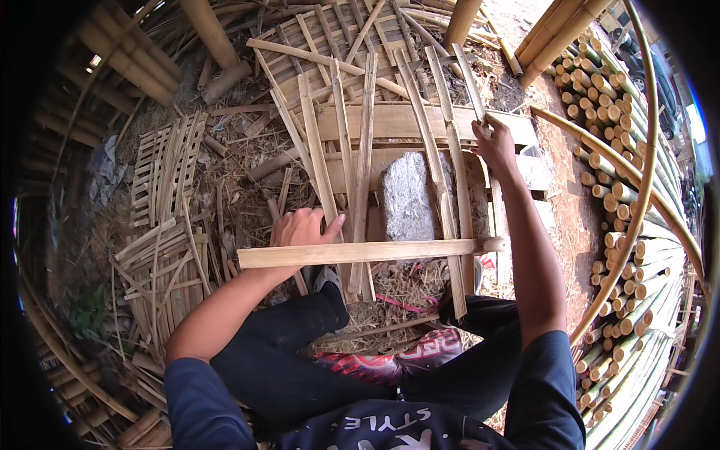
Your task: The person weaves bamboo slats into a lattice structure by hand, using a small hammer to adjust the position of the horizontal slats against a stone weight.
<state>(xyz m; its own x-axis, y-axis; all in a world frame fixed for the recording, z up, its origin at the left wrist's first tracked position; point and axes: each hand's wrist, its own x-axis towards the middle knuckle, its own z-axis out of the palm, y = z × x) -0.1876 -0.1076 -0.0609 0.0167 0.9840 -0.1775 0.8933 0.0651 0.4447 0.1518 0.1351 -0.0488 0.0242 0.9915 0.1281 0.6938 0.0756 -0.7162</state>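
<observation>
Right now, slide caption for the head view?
Right hand gripping a bamboo strip, left hand past a crosswise strip, stacked poles at right.

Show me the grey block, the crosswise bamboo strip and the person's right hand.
Grey block [406,199]: head view, middle of its pale face.
Crosswise bamboo strip [367,253]: head view, mid-length.
Right hand [497,147]: head view, back of the hand.

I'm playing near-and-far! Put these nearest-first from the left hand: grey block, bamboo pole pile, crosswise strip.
From the left hand, head view:
1. Crosswise strip: just below
2. Grey block: to its right
3. Bamboo pole pile: far right
</observation>
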